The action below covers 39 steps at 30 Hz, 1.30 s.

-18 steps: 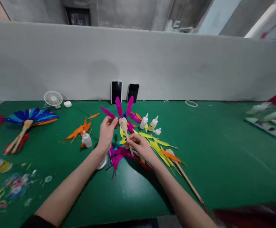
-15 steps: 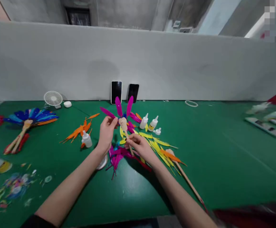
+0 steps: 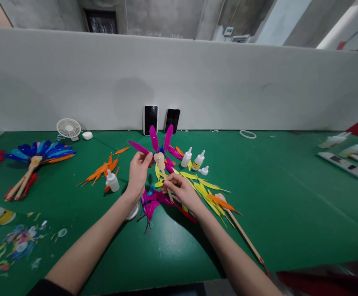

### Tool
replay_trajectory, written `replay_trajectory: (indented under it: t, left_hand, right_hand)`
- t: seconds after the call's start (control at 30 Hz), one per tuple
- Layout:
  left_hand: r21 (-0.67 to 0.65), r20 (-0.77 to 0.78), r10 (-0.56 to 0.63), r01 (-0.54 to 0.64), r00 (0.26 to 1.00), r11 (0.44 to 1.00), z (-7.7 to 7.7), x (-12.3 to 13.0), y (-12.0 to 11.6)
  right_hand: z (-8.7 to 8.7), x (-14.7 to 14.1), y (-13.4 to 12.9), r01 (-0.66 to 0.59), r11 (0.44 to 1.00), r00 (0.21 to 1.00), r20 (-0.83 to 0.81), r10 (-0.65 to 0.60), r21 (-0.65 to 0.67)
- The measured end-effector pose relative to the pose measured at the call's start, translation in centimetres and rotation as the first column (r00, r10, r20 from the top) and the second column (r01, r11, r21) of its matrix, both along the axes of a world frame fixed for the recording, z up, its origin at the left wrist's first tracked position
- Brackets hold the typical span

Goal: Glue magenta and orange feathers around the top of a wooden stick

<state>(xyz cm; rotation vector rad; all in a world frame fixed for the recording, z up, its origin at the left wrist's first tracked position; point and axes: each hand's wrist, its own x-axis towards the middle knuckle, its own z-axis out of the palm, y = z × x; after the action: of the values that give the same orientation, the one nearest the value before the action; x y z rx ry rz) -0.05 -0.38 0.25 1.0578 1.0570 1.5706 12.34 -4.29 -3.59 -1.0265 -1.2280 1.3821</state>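
Note:
My right hand (image 3: pixel 181 190) pinches the handle of a light wooden stick (image 3: pixel 160 161) with a wide, rounded head. Glue-like spots show on that head, and two magenta feathers (image 3: pixel 153 139) stand up behind it. My left hand (image 3: pixel 139 170) is closed at the left of the head, its thumb and finger pinching the base of another magenta feather (image 3: pixel 138 146) that points up and left. Under and beside my hands lie loose magenta feathers (image 3: pixel 151 205) and yellow feathers (image 3: pixel 205 192).
Orange feathers (image 3: pixel 102 169) and a small glue bottle (image 3: pixel 112 181) lie left. Two more bottles (image 3: pixel 186 157) stand behind the yellow feathers. Two phones (image 3: pixel 151 119) lean on the grey partition. A blue feather fan (image 3: pixel 41 150), a white fan (image 3: pixel 68 128) and scraps (image 3: pixel 21 242) are further left.
The magenta feather at my left hand has shifted very slightly left. Both hands otherwise keep their places and grips.

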Motion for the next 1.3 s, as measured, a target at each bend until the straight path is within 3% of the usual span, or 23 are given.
replay_trajectory:
  t: [0.37, 0.47, 0.6, 0.73, 0.87, 1.0, 1.17, 1.3]
  left_hand:
    - [-0.056, -0.025, -0.072, 0.07, 0.997, 0.996, -0.3, 0.0, 0.0]
    - [-0.113, -0.067, -0.186, 0.178, 0.98, 0.978, -0.4, 0.2, -0.2]
    - [-0.153, -0.165, -0.399, 0.376, 0.902, 0.914, -0.8, 0.6, -0.6]
    - [-0.154, -0.273, -0.446, 0.418, 0.852, 0.895, -1.2, 0.7, -0.7]
    - [-0.152, -0.321, -0.441, 0.414, 0.838, 0.897, -1.0, 0.8, -0.8]
    - [-0.223, -0.383, -0.561, 0.516, 0.734, 0.827, -0.8, 1.1, -1.3]
    - [-0.281, -0.425, -0.665, 0.61, 0.613, 0.741, -1.5, 1.6, -1.8]
    - [-0.299, -0.419, -0.699, 0.639, 0.579, 0.709, -1.8, 1.6, -1.9]
  right_hand:
    - [-0.1, 0.2, 0.3, 0.01, 1.0, 0.999, -0.036, -0.009, 0.019]
    - [0.0, 0.3, 0.3, 0.028, 0.999, 0.999, -0.043, -0.027, 0.032]
    - [-0.1, 0.3, 0.4, 0.023, 0.998, 0.999, -0.036, -0.021, 0.054]
    - [-0.2, 0.3, 0.5, 0.019, 0.997, 1.0, 0.01, -0.02, 0.08]
    - [0.0, 0.8, 0.8, 0.202, 0.974, 0.978, 0.035, -0.206, 0.099]
    - [0.5, 1.6, 0.9, 0.415, 0.904, 0.91, -0.051, -0.412, 0.1]
    - [0.8, 2.3, 0.9, 0.478, 0.874, 0.873, -0.16, -0.461, 0.088]
    - [0.9, 2.2, 1.0, 0.506, 0.859, 0.852, -0.203, -0.482, 0.084]
